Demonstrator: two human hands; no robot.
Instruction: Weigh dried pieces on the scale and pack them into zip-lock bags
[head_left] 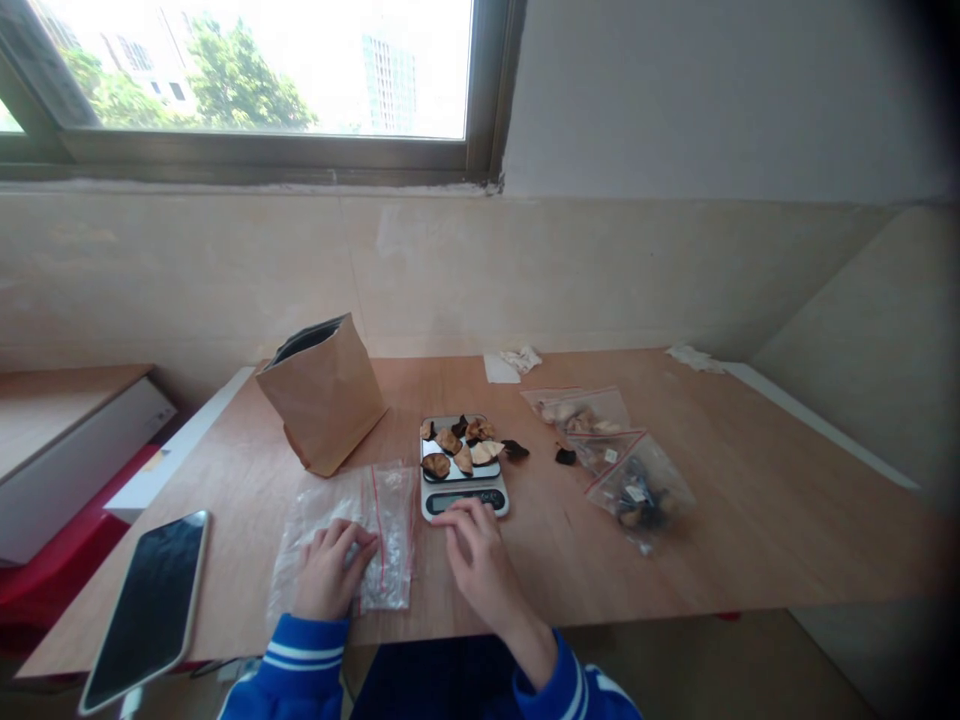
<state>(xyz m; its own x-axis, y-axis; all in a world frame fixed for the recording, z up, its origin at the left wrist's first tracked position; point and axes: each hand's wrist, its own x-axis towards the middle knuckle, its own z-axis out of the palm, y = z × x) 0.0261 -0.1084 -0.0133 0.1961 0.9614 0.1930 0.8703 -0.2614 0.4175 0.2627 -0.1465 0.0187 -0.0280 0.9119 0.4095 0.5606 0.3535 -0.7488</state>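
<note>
My left hand (335,568) lies on clear zip bags (394,500) with red seal strips. Its fingers are curled, and thumb and forefinger come together at a bag's seal strip. Extended and slightly apart, the fingers of my right hand (484,570) reach the front edge of a small white digital scale (431,504), by its dark display panel. Nothing shows in that hand. Brown and pale dried slices (436,465) with dark edges are spread over the scale's plate. One dark slice (514,450) juts beyond the plate's right side, and another dark piece (565,456) lies on the table.
An open brown paper bag (334,400) stands behind the zip bags. Filled zip bags (641,495) lie to the right. A phone (150,605) with a cable is at the table's left edge. Crumpled tissue (521,360) sits by the wall, under the window.
</note>
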